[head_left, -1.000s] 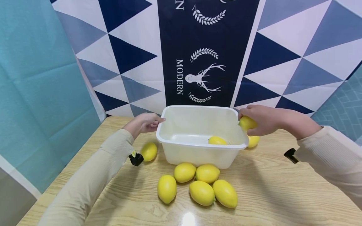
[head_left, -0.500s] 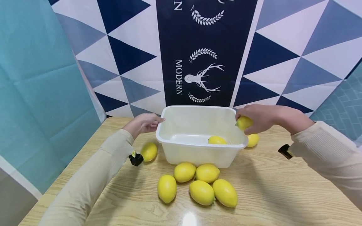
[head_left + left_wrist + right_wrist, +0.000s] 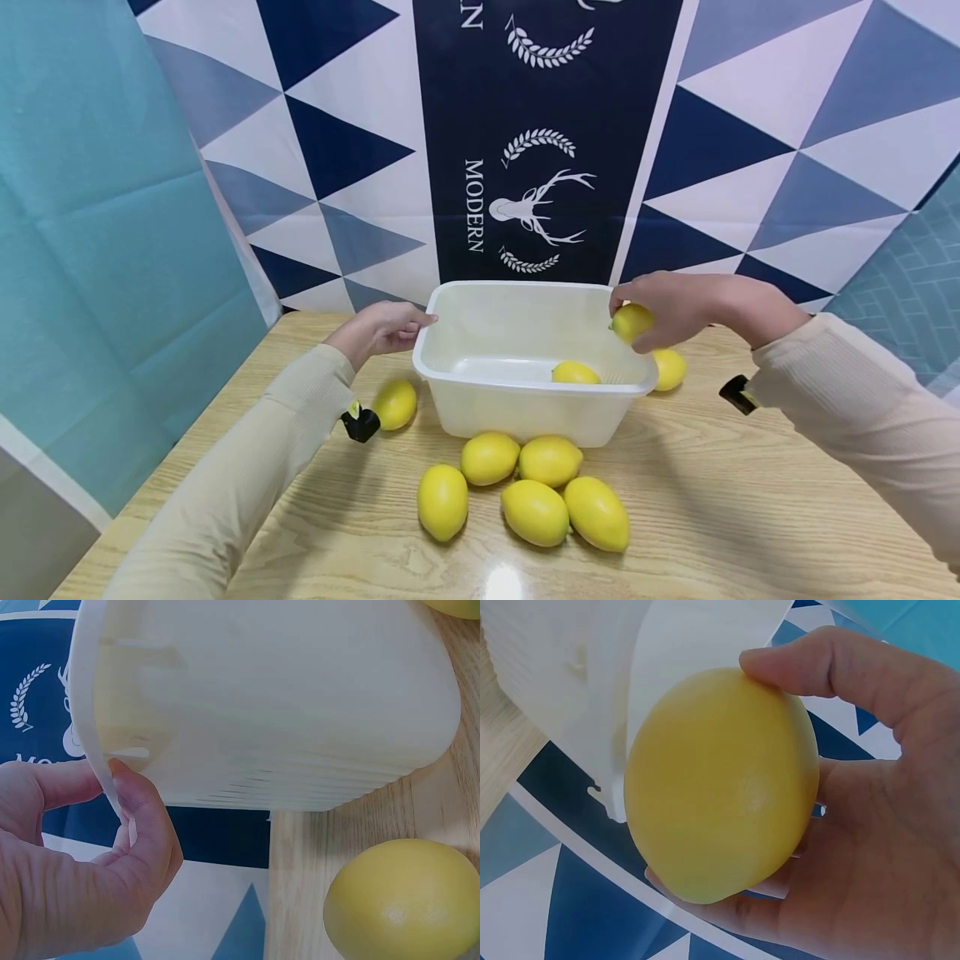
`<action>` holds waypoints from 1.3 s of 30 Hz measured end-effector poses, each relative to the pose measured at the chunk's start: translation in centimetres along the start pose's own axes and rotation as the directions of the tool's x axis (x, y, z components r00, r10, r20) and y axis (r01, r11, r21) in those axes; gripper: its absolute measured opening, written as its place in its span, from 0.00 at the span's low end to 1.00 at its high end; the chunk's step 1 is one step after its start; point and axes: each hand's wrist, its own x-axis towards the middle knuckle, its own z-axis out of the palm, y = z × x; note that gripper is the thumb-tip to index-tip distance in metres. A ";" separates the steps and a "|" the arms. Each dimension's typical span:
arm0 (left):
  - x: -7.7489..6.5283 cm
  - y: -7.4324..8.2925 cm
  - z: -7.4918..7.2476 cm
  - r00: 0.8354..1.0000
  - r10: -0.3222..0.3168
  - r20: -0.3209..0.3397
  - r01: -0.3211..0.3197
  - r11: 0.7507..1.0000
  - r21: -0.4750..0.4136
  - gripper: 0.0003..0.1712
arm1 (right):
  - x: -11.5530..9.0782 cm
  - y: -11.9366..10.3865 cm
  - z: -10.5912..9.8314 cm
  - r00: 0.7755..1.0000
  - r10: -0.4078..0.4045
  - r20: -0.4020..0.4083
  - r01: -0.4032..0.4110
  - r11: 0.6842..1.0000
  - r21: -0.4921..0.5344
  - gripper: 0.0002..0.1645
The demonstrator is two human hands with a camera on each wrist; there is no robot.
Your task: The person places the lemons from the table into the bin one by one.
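A white plastic bin (image 3: 517, 408) stands on the wooden table with one lemon (image 3: 575, 372) visible on its floor. My left hand (image 3: 392, 327) pinches the bin's left rim between thumb and curled fingers, as the left wrist view also shows. In my right hand (image 3: 670, 307) is another lemon (image 3: 720, 787), held between thumb and fingers at the bin's right rim. Beneath that hand, a further lemon (image 3: 670, 370) lies on the table to the right of the bin, partly hidden by it.
Several lemons (image 3: 535, 512) lie on the table in front of the bin. One lemon (image 3: 395, 404) rests left of it, near the left wrist's black camera (image 3: 361, 422). A patterned cloth (image 3: 360, 150) hangs behind the table (image 3: 720, 500).
My right hand has moved left with its lemon, from outside the bin's right end to over its rim. My left hand stays on the left rim.
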 end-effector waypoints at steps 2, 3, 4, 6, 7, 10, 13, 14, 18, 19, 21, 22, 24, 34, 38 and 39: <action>0.0 0.0 0.0 1.000 0.001 -0.001 -0.001 1.000 0.002 0.23 | 0.1 -0.2 -0.1 1.000 0.004 0.004 -0.004 1.000 0.001 0.24; 0.1 0.0 0.0 1.000 0.001 -0.001 -0.001 1.000 0.002 0.23 | 0.2 -0.3 -0.1 1.000 0.006 0.006 -0.006 1.000 0.001 0.24; 0.1 0.0 0.0 1.000 0.001 -0.001 -0.001 1.000 0.002 0.23 | 0.3 -0.4 -0.2 1.000 0.007 0.006 -0.007 1.000 -0.001 0.24; 0.2 0.0 0.0 1.000 0.000 -0.001 0.000 1.000 0.001 0.23 | 0.4 -0.5 -0.2 1.000 0.010 0.006 -0.010 1.000 0.001 0.23; 0.2 0.0 0.0 1.000 -0.001 -0.001 0.001 1.000 0.001 0.23 | 0.5 -0.6 -0.3 1.000 0.011 0.007 -0.011 1.000 0.004 0.23; 0.2 0.0 0.0 1.000 -0.003 -0.001 0.003 1.000 -0.005 0.23 | 0.8 -0.7 -0.4 1.000 0.015 0.013 -0.015 1.000 0.012 0.22; 0.1 0.0 0.0 1.000 -0.006 -0.001 0.006 1.000 -0.009 0.24 | 1.0 -0.9 -0.4 0.999 0.018 0.028 -0.018 1.000 0.014 0.22; 0.0 0.0 0.0 1.000 -0.007 -0.001 0.007 1.000 -0.010 0.24 | 1.1 -0.9 -0.5 0.999 0.020 0.035 -0.020 1.000 0.014 0.22; 0.1 0.0 0.0 1.000 -0.003 -0.002 0.003 1.000 -0.011 0.23 | 1.5 -1.2 -0.7 0.998 0.030 0.057 -0.031 0.999 0.013 0.22; 0.1 0.0 -0.1 1.000 -0.001 -0.002 0.001 1.000 -0.012 0.23 | 1.5 -1.3 -0.8 0.998 0.033 0.060 -0.034 0.999 0.014 0.22; 0.1 -0.1 -0.1 1.000 0.002 -0.004 -0.002 1.000 -0.012 0.22 | 1.7 -1.4 -0.9 0.997 0.033 0.065 -0.034 0.999 0.014 0.23; 0.2 -0.1 -0.1 1.000 0.002 -0.004 -0.002 1.000 -0.012 0.21 | 1.8 -1.4 -0.9 0.997 0.033 0.069 -0.034 0.999 0.014 0.23; 0.2 -0.1 0.0 1.000 0.001 -0.002 -0.001 1.000 -0.011 0.20 | 2.0 -1.5 -1.0 0.997 0.031 0.074 -0.032 0.999 0.010 0.23; 0.1 -0.2 0.0 1.000 -0.003 0.003 0.003 1.000 -0.009 0.18 | 2.9 -2.1 -1.1 0.995 0.028 0.100 -0.029 1.000 0.011 0.23; 0.1 -0.1 0.0 1.000 -0.004 0.004 0.004 1.000 -0.013 0.20 | 3.3 -2.2 -1.1 0.994 0.020 0.106 -0.021 1.000 0.013 0.23; 0.1 -0.1 0.0 1.000 -0.005 0.003 0.005 1.000 -0.015 0.20 | 3.4 -2.2 -1.0 0.994 0.018 0.105 -0.019 1.000 0.011 0.23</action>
